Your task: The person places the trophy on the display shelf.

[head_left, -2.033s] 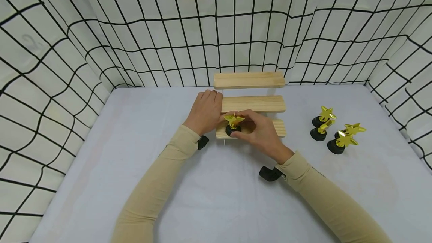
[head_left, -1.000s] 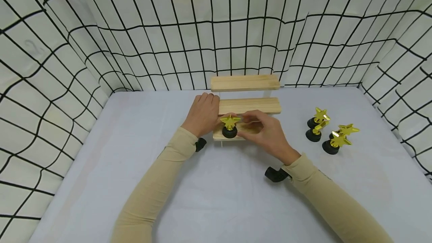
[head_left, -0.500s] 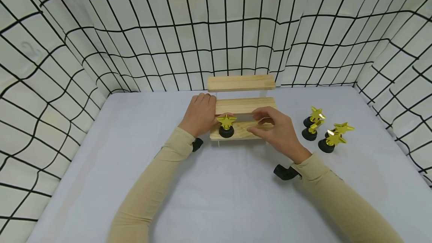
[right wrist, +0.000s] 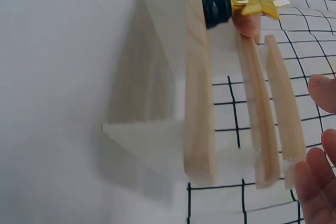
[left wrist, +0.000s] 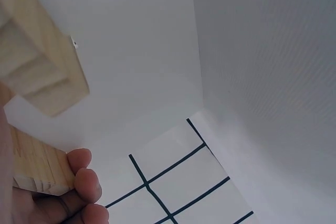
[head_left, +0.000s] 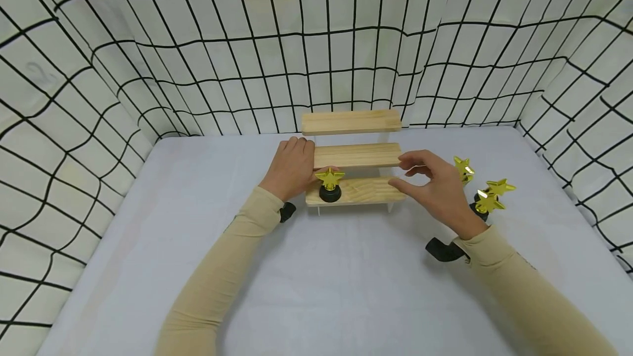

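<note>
My left hand (head_left: 289, 169) grips the left end of the middle plank of a three-tier wooden stand (head_left: 357, 156). In the left wrist view, its fingers (left wrist: 86, 182) curl round a plank end (left wrist: 39, 163). A gold star trophy (head_left: 330, 184) with a round black base stands upright on the left part of the lowest plank. My right hand (head_left: 440, 191) is at the right end of the stand with thumb and fingers apart, holding nothing. In the right wrist view, the trophy (right wrist: 216, 8) and the planks' edges show beside its fingers.
Several more star trophies (head_left: 489, 202) stand on the white-covered table (head_left: 316, 290) to the right, partly hidden behind my right hand. A black grid (head_left: 346, 32) over white walls encloses the back and sides. Black wrist devices (head_left: 444, 250) sit below the cuffs.
My right hand has let go of the trophy on the lowest plank and moved right, towards the other trophies. My left hand stays on the stand. The head view has shifted slightly.
</note>
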`<state>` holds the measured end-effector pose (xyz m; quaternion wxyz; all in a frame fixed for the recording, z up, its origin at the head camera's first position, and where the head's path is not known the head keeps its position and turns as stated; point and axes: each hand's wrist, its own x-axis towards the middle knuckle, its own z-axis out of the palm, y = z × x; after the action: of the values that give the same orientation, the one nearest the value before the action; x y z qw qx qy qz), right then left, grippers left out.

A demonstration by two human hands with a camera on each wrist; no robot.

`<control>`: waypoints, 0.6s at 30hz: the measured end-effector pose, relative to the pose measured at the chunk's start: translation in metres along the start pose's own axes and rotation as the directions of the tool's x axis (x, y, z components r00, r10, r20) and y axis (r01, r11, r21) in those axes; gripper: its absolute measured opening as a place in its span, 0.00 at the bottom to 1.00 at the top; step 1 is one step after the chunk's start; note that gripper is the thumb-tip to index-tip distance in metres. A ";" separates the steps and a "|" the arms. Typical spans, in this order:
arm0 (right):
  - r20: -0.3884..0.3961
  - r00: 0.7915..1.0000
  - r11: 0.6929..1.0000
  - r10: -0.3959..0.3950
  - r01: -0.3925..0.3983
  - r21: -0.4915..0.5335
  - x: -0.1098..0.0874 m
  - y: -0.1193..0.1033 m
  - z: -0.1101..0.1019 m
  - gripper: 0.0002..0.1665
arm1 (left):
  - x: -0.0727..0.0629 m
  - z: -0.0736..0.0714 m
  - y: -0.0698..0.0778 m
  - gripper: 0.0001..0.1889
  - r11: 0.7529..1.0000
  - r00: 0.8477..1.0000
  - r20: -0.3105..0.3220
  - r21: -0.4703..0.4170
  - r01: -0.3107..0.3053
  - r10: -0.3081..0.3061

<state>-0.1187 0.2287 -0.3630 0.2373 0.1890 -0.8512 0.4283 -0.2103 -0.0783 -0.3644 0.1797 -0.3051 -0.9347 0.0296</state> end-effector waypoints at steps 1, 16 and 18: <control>-0.008 1.000 1.000 0.001 -0.001 -0.006 0.000 0.000 -0.004 0.30 | 0.000 0.000 0.000 0.31 1.000 1.000 0.000 0.000 0.000 0.000; -0.129 0.991 0.998 0.038 -0.044 -0.046 -0.005 0.002 -0.053 0.31 | 0.000 0.003 0.000 0.33 1.000 0.999 -0.035 0.017 -0.008 0.009; -0.137 0.990 0.997 0.039 -0.048 -0.060 -0.006 0.004 -0.060 0.32 | 0.000 0.002 0.001 0.33 1.000 0.999 -0.035 0.018 -0.009 0.010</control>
<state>-0.1016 0.2802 -0.3374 0.2911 0.1331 -0.8501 0.4182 -0.2110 -0.0776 -0.3667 0.1988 -0.3084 -0.9296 0.0334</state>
